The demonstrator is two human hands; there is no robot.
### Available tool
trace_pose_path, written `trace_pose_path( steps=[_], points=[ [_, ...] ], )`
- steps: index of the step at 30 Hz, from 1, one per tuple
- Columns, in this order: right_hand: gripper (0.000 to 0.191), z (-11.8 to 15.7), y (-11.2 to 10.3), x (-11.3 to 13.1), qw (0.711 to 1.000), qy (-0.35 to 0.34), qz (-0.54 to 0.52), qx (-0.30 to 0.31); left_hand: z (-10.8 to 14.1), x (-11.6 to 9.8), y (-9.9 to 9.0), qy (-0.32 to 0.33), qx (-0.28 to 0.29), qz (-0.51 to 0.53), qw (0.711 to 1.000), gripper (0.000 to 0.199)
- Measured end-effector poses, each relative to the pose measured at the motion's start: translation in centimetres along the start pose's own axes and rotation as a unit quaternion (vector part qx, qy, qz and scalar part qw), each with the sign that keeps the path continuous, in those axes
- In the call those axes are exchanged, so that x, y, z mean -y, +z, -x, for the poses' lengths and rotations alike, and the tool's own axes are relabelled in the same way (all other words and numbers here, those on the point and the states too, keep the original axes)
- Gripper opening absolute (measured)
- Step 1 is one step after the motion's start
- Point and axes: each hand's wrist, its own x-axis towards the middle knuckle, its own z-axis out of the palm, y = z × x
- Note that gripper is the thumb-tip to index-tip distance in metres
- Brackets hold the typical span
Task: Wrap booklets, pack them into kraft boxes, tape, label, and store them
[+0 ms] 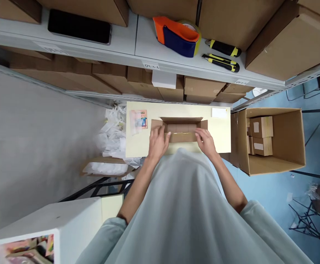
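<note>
An open cardboard box (182,137) stands on the cream table, its flaps spread and nothing visible inside. My left hand (158,141) grips its left side near the front corner, fingers over the flap and thumb at the front flap. At the right front corner, my right hand (204,140) holds the box between thumb and fingers. A colourful packet (142,119) in clear plastic lies on the table to the left. Toward the back right of the table is a small white card or label stack (219,113).
A large carton (289,139) holding several small boxes stands right of the table (136,146). The shelf (121,36) above bears a phone (79,26), a tape dispenser (178,38) and two cutters (222,58). Crumpled white packing material (113,135) lies left.
</note>
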Motion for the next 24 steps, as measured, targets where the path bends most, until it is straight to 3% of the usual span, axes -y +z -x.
trace_pose_path(
  steps=[3,6,9,11,14,20,24],
  points=[
    [0.047,-4.0,0.3,-1.3,0.994,-0.035,0.054,0.09,-0.6,1.0,1.3,-0.019,0.017,0.003,1.0,0.056],
    [0.052,-7.3,0.3,-3.5,0.985,-0.016,0.109,0.132,0.1,2.2,1.7,-0.038,0.038,0.024,0.998,0.055],
    [0.055,-8.9,0.4,-5.3,0.978,0.003,0.142,0.151,1.3,3.3,1.6,-0.016,0.095,0.027,0.995,0.033],
    [0.056,-9.3,0.7,-6.0,0.976,0.005,0.154,0.153,1.9,3.9,1.8,0.003,0.132,0.02,0.991,0.018],
    [0.052,-9.3,1.7,-6.8,0.979,0.015,0.157,0.128,2.2,4.6,2.9,0.013,0.149,0.002,0.989,0.034],
    [0.052,-8.7,3.4,-7.7,0.97,0.017,0.224,0.092,2.2,4.5,5.1,0.013,0.093,-0.038,0.995,0.005],
    [0.054,-8.8,2.6,-7.6,0.945,-0.008,0.31,0.105,1.7,4.1,5.2,0.044,0.08,-0.05,0.995,0.006]
  ],
)
